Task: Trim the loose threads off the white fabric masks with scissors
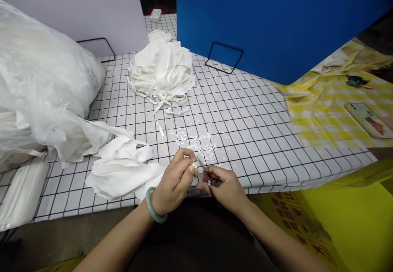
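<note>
My left hand (176,180), with a green bangle at the wrist, pinches the end of a piece of white fabric (123,176) near the table's front edge. The fabric trails left across the checked cloth. Close beside it on the right, my right hand (225,188) is closed around small scissors (203,165), their blades pointing up and left toward the left fingertips. Just beyond both hands, many tiny white clippings (202,143) lie scattered on the checked tablecloth (254,129).
A heap of white strapped fabric (164,69) sits farther back. A large plastic bag (46,67) stands at left, with a white packet (23,194) before it. Blue (245,22) and pale panels rise behind. A phone (370,120) lies on yellow checked cloth at right.
</note>
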`<state>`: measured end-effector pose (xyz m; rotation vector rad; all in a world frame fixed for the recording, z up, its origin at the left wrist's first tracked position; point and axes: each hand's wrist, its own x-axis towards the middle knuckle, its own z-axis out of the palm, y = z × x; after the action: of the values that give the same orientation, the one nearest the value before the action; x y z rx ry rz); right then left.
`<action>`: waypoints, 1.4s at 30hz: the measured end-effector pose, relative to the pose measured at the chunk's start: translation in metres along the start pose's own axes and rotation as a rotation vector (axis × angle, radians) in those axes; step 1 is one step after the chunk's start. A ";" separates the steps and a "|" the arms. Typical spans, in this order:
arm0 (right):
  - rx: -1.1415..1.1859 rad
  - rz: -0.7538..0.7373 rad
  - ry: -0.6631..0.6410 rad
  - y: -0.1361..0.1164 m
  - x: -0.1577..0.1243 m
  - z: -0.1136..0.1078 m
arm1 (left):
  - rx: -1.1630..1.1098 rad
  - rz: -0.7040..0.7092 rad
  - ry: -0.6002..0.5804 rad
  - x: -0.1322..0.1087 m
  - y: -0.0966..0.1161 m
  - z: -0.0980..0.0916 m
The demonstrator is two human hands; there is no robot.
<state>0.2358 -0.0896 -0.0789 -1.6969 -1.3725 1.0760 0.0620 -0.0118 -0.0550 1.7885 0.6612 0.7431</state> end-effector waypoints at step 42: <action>-0.244 -0.182 -0.265 -0.041 0.007 -0.013 | -0.081 -0.051 0.289 -0.026 0.003 -0.024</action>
<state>0.2316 -0.0751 -0.0383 -1.5978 -1.8541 1.0927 0.0275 -0.0174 -0.0502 1.5987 0.8519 0.9904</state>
